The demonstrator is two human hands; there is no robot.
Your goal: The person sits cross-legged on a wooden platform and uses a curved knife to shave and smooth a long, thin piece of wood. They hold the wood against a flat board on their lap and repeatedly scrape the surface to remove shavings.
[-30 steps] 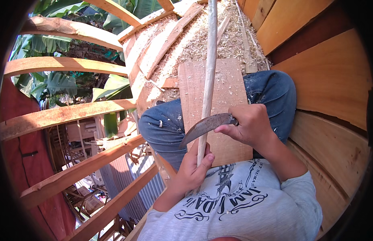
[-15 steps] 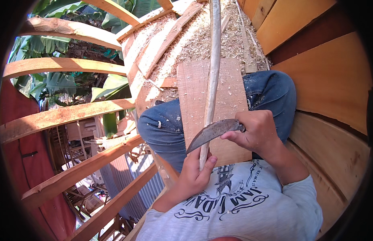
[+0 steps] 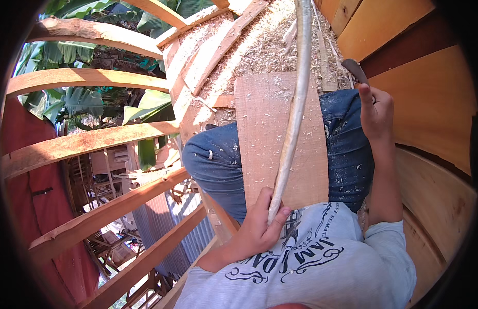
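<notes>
My left hand [image 3: 263,222] is wrapped round the near end of a long, pale, peeled wooden pole [image 3: 296,103]. The pole slants up and away over a flat wooden board [image 3: 254,134] that lies across my thighs. Off to the right, beyond my knee, my right hand [image 3: 377,110] is closed on a knife; its dark curved blade [image 3: 355,70] points away to the upper left, clear of the pole. The knife's handle is hidden in my fingers.
Wood shavings [image 3: 270,46] and loose wood strips [image 3: 226,44] cover the floor ahead. Wooden planks [image 3: 424,103] form a wall close on my right. Open railing beams [image 3: 95,141] run along the left, with banana leaves [image 3: 149,105] and corrugated metal sheets [image 3: 169,226] beyond.
My right hand has carried the knife from the pole's near end away to the right and forward. The pole has swung slightly right at its far end, still in my left hand.
</notes>
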